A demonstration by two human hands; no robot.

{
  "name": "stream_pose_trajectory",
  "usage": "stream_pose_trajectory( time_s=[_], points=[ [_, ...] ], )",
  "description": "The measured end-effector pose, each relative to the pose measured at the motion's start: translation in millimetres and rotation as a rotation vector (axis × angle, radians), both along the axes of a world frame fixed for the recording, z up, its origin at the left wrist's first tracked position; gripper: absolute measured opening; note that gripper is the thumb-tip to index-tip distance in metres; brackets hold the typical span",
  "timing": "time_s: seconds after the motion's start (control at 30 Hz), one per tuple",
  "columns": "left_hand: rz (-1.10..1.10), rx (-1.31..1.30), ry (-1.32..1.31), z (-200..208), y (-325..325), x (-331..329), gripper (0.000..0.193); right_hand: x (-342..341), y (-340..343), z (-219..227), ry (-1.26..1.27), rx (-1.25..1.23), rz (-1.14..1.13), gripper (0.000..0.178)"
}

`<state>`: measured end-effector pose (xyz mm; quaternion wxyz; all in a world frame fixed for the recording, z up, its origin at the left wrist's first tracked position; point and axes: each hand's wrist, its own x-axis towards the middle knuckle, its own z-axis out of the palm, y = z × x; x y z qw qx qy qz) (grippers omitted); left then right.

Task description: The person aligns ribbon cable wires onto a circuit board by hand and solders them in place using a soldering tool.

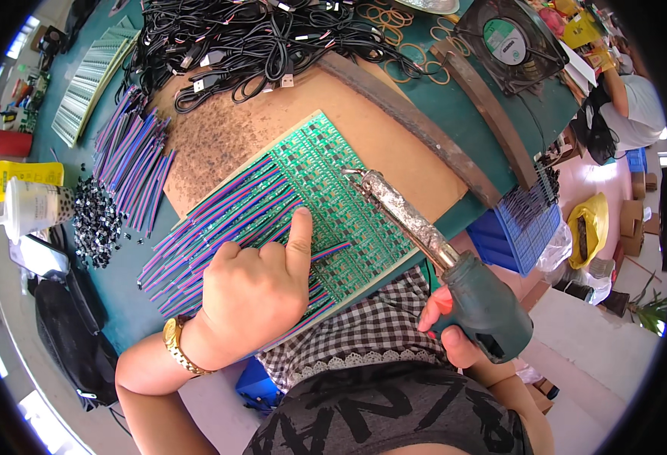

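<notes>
A green circuit board panel lies at a slant before me, rows of small parts on it. Thin strips of pink, blue and dark wire lie side by side across its left part. My left hand rests over them, index finger stretched onto the board, other fingers curled. One wire strip sticks out from under this hand, apparently pinched; the thumb is hidden. My right hand is wrapped around the dark green handle of a soldering iron. Its bent tip hangs over the board's upper right part.
Beneath the panel lies a scorched brown board, with metal bars to its right. Black cables pile up behind. Loose wire strips, small black parts and a cup stand left. A fan is far right.
</notes>
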<state>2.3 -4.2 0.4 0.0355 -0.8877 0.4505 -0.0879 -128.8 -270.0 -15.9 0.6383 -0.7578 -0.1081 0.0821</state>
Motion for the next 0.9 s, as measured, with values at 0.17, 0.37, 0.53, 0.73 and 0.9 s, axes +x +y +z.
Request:
stream_pose_trajectory(
  time_s=[0.17,0.37,0.53,0.73,0.9],
  points=[
    [0.029,-0.037,0.077,5,1,0,0.047,-10,5,-9,-0.027,-0.059,-0.129,0.049],
    [0.055,-0.432,0.260,11,3,9,0.025,-14,5,-13,-0.083,0.024,-0.177,0.046],
    [-0.009,-0.612,0.414,6,2,17,0.020,-15,7,-19,-0.127,0.064,-0.189,0.045],
    [0.099,-0.580,0.391,4,2,21,0.018,-18,7,-23,-0.172,0.005,-0.197,0.046],
    [0.103,-0.755,0.508,0,1,29,0.017,-15,6,-22,-0.199,-0.037,-0.175,0.044]
  ],
)
